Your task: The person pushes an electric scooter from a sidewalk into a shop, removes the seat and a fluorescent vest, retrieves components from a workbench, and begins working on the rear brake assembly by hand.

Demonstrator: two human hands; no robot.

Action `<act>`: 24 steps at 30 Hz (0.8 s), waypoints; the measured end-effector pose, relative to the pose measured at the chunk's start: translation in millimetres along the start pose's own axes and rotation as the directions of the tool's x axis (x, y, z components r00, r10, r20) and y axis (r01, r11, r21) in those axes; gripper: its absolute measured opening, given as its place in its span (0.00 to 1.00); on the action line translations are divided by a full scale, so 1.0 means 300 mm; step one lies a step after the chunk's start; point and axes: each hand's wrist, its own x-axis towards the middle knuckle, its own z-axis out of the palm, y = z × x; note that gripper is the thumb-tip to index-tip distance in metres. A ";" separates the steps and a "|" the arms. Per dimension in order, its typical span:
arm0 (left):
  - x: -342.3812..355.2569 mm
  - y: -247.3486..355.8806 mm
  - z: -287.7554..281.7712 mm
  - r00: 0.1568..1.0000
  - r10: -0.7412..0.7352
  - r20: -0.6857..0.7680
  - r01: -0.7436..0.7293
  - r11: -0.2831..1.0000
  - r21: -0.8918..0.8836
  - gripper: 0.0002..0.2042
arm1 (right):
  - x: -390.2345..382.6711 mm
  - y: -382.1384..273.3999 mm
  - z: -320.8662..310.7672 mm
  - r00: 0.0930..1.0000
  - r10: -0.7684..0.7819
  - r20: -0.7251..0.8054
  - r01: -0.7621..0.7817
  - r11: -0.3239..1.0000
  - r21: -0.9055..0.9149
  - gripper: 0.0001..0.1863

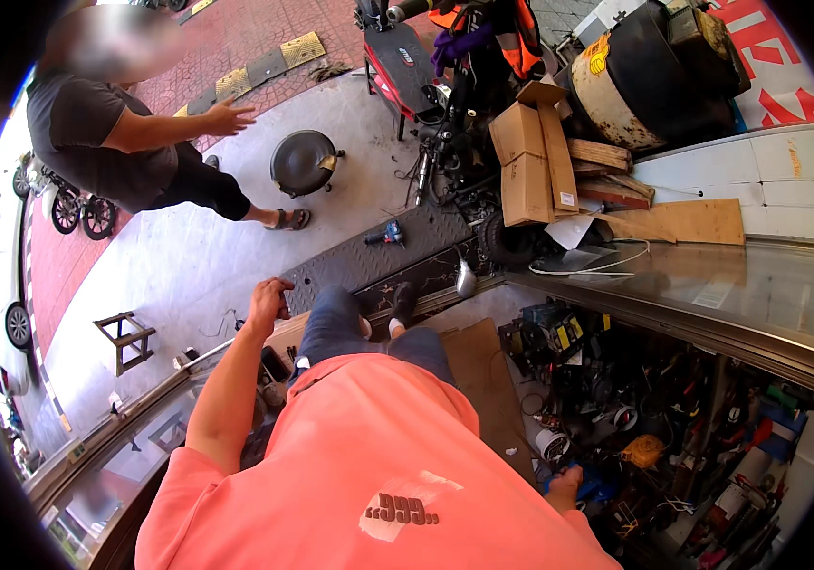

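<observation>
My left hand (269, 304) hangs over the doorway sill, its fingers loosely bent and apart, with nothing seen in it. Low on the right, my right hand (565, 484) is closed beside a blue object (599, 484) among piled tools and parts; its fingers are partly hidden, and I cannot make out what they hold. A blue and black cordless drill (390, 234) lies on the dark metal ramp (345, 252) beyond my legs. Several dark parts and tools (606, 380) crowd the floor on the right.
Another person (93, 142) stands at the far left, one hand stretched out. Ahead are a round black stool (304, 161) and a red and black scooter (405, 66). A cardboard box (526, 161) and a rusty drum (606, 90) stand farther right. A small frame (124, 342) sits left.
</observation>
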 end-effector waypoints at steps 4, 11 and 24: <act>-0.045 0.107 0.022 1.000 -0.004 -0.005 0.004 1.000 -0.004 0.15 | -0.373 0.096 0.690 0.823 0.212 0.527 0.043 0.902 -0.430 0.08; 0.094 0.279 -0.053 0.997 -0.036 0.072 0.044 0.992 -0.115 0.17 | -1.480 0.127 1.496 0.288 0.076 0.955 0.379 0.906 -0.187 0.12; 0.467 0.973 0.082 0.866 0.032 0.499 -0.073 0.995 0.063 0.11 | -2.731 0.074 2.081 -0.389 -0.037 0.921 0.156 0.982 0.105 0.16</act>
